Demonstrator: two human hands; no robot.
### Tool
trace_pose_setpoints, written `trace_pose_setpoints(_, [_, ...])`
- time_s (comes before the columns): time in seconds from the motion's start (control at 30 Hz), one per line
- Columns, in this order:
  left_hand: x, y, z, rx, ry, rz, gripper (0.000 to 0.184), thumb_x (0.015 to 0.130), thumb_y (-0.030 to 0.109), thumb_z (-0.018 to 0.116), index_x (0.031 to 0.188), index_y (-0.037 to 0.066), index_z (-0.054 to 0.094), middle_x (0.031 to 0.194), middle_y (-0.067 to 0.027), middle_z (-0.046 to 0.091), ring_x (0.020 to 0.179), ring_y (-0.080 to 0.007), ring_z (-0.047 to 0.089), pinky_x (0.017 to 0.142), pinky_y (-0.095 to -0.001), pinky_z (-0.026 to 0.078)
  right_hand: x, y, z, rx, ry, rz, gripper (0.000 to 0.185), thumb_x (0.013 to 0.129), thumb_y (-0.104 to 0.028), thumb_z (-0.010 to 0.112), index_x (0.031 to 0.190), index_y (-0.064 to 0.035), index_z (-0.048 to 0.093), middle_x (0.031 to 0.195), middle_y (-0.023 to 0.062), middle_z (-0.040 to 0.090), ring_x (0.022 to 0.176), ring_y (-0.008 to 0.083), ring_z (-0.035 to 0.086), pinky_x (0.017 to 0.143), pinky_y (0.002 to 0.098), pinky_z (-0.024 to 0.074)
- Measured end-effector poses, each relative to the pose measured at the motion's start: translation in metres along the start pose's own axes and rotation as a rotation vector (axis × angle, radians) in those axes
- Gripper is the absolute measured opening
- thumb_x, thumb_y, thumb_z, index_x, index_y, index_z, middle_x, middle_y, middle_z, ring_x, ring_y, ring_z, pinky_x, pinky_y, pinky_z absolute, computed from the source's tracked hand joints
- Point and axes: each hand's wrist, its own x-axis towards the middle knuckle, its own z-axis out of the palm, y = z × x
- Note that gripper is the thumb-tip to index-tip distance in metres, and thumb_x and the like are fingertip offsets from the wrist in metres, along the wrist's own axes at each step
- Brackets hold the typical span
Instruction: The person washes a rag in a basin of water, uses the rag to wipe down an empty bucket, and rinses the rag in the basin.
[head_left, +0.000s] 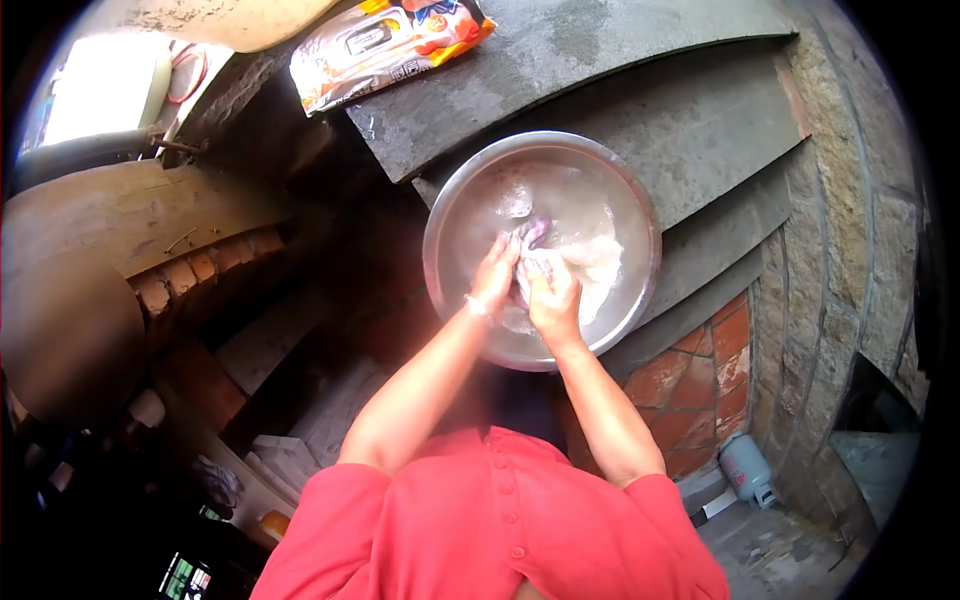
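A wide metal basin (628, 205) with cloudy, sudsy water sits on grey stone steps in front of me. Inside it, a wet cloth with purple and white parts (537, 232) is bunched between my hands. My left hand (494, 272) is closed on the cloth's left side, a bracelet at its wrist. Close beside it, my right hand (553, 297) grips the same cloth, fingers curled. A pale whitish patch (598, 265), foam or more cloth, I cannot tell, lies right of the hands. Part of the cloth is hidden by my fingers.
An orange and white plastic packet (395, 45) lies on the upper stone slab (590, 45). A stone wall (850, 200) rises at the right, with a small gas canister (746, 468) near its foot. Wooden boards (140, 215) and dark clutter stand at the left.
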Motion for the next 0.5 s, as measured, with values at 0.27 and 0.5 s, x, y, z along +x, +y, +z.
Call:
trace_pose_setpoints(0.27, [-0.048, 0.03, 0.024, -0.04, 0.023, -0.107, 0.027, 0.09, 0.01, 0.047, 0.11, -0.002, 0.062, 0.101, -0.0118, 0.066, 0.089, -0.0198, 0.064, 0.077, -0.0302, 0.053, 0.008, -0.003, -0.002, -0.544, 0.031, -0.536, 0.02, 0.081, -0.009, 0.06, 0.099, -0.0025, 0.061, 0.088, 0.0177, 0.06, 0.082, 0.0379, 0.06, 0.07, 0.0457, 0.0493])
trace_pose_setpoints(0.5, [-0.056, 0.019, 0.001, 0.608, 0.166, 0.265, 0.035, 0.083, 0.008, 0.061, 0.117, 0.002, 0.062, 0.108, -0.0128, 0.062, 0.092, -0.0201, 0.061, 0.079, -0.0279, 0.049, 0.062, 0.091, -0.055, -0.764, 0.257, -0.054, 0.022, 0.089, -0.019, 0.056, 0.107, -0.0059, 0.057, 0.104, 0.0207, 0.06, 0.091, 0.0411, 0.059, 0.078, 0.047, 0.0471])
